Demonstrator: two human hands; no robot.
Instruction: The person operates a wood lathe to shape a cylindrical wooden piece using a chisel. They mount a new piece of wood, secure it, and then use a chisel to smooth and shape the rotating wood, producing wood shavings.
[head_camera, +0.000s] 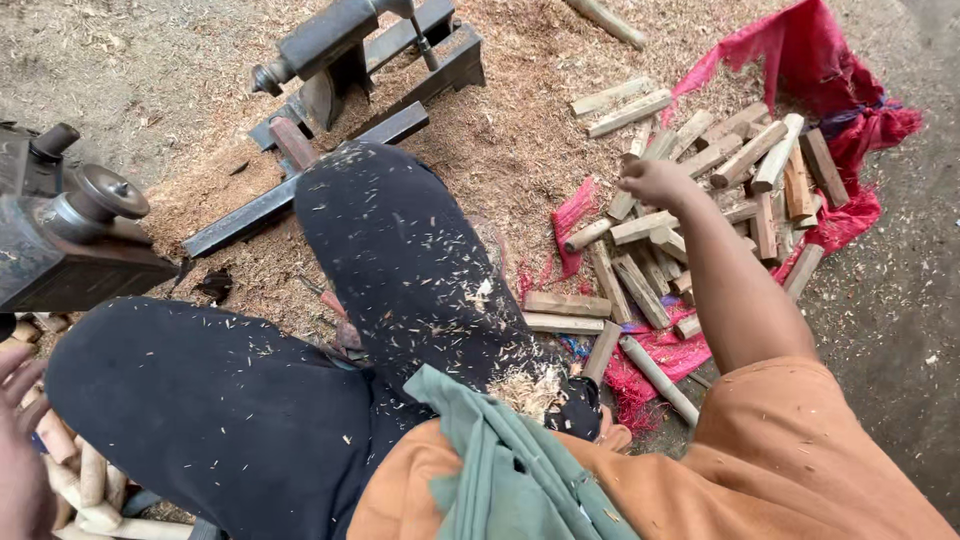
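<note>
The right hand (655, 182) reaches out to the right, over a pile of wooden sticks (700, 190). The fingers are curled in, but the hand is seen from behind, so I cannot tell if it grips a stick or just touches the pile. The sticks lie on a red cloth (850, 130) spread on the ground, and some cloth is hidden under them.

The left hand (20, 450) is at the near left edge, mostly cut off. Only a few fingers show, spread loose, holding nothing that I can see. Just beside it are smooth round wooden pieces (90, 490), partly cut off too.

Dark trousers (400, 260) dotted with wood chips fill the middle. Far left stands a metal machine (80, 230), half out of view. Sawdust (510, 130) covers the ground.
</note>
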